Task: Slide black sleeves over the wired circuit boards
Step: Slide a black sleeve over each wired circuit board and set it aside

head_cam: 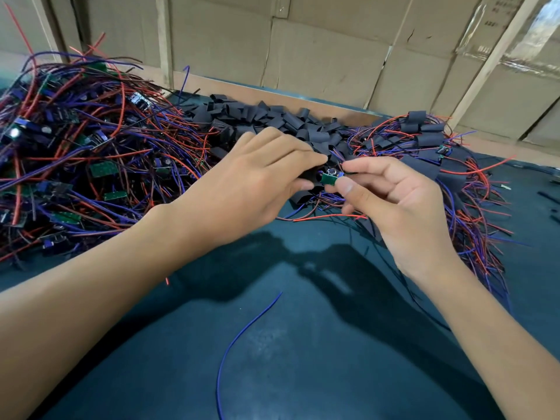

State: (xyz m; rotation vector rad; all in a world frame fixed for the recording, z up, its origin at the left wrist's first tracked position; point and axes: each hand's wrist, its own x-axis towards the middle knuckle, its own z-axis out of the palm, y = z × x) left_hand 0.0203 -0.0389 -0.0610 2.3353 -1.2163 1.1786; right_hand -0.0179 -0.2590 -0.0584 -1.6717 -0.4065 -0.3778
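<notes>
My right hand (397,204) pinches a small green circuit board (328,178) between thumb and forefinger, its red and purple wires trailing off behind. My left hand (251,180) holds a black sleeve (309,174) right against the board's left end; its fingers hide most of the sleeve. Behind both hands lies a heap of loose black sleeves (291,122). A big tangle of bare wired boards (78,153) fills the left side. Sleeved boards with wires (430,131) are piled at the right.
A loose purple wire (242,331) lies on the dark green mat (303,359) in front of me. Cardboard boxes (333,50) and wooden battens stand along the table's back edge. Black scraps lie at the far right edge.
</notes>
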